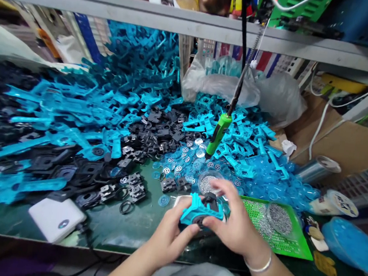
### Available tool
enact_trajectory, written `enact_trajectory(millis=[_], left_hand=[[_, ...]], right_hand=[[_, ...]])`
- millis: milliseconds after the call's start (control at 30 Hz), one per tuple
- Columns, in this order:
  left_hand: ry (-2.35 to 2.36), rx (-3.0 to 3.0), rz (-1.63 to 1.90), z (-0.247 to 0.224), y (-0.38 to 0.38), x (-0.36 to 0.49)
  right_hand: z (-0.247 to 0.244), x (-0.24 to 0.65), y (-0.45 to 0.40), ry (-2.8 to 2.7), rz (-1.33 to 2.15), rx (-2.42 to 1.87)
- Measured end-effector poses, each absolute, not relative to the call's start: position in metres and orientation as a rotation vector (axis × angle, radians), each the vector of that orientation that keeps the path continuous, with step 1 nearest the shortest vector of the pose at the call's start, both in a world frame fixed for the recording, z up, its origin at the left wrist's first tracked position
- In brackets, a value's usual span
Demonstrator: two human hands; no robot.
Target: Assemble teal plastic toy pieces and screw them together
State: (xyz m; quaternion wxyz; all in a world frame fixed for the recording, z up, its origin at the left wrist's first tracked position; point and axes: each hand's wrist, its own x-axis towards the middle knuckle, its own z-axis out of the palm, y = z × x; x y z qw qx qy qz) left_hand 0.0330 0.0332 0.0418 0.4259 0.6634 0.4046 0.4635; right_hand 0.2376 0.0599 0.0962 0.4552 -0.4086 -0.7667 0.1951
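My left hand and my right hand both grip a turquoise plastic part with a black piece fitted at its top, just above the bench's front edge. Directly past my right fingers sits a round dish of small screws. A green-handled electric screwdriver hangs from a coiled cable above the piles, clear of both hands. To the right of my right hand lies a green perforated tray scattered with small metal screws.
Heaps of turquoise plastic parts and black parts cover the bench, with clear blue discs at right. A white power bank lies at front left. A metal shelf rail crosses above, with plastic bags below it.
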Motion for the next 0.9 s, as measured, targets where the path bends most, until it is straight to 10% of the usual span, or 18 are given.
enact_trajectory(millis=[333,700,900], left_hand=[[0.690,0.696,0.578,0.035,0.026,-0.004],[0.444,0.224,1.003,-0.039,-0.012,-0.076],[0.572,0.228,0.999,-0.063,-0.011,-0.076]], right_hand=[[0.061,0.202,0.061,-2.243,0.513,-0.308],[0.083,0.193,0.127,-2.426,0.414,-0.970],[0.112,0.228,0.067,-2.756,0.942,-1.064]])
